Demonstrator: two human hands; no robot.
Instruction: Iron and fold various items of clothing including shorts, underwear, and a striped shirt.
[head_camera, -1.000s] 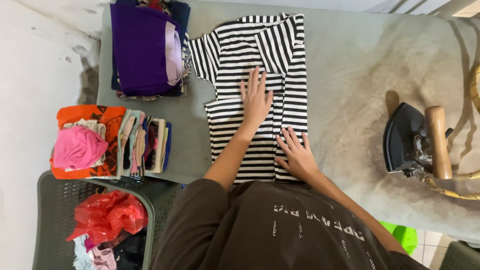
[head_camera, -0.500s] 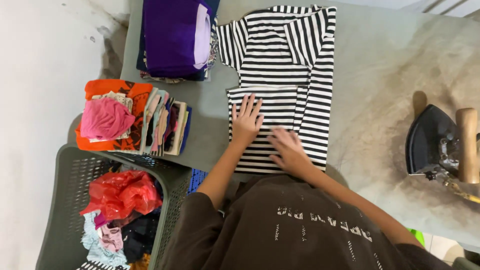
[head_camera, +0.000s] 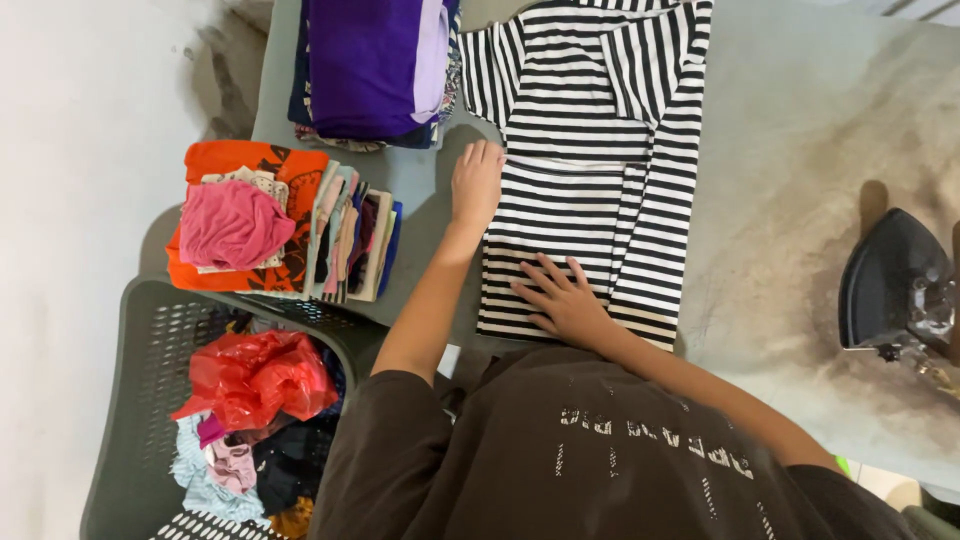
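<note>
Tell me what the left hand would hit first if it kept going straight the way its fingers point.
The left hand points up the board along the striped shirt's left edge. Going straight on, it would probably meet the shirt's left sleeve first, with the purple folded stack just beside that line.

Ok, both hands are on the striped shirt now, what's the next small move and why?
Probably fold the left side over toward the middle. The left hand sits at the left edge of the striped shirt, where the left sleeve lies spread out, while the right side looks already folded in. The right hand lies flat on the lower part and can pin the cloth meanwhile.
</note>
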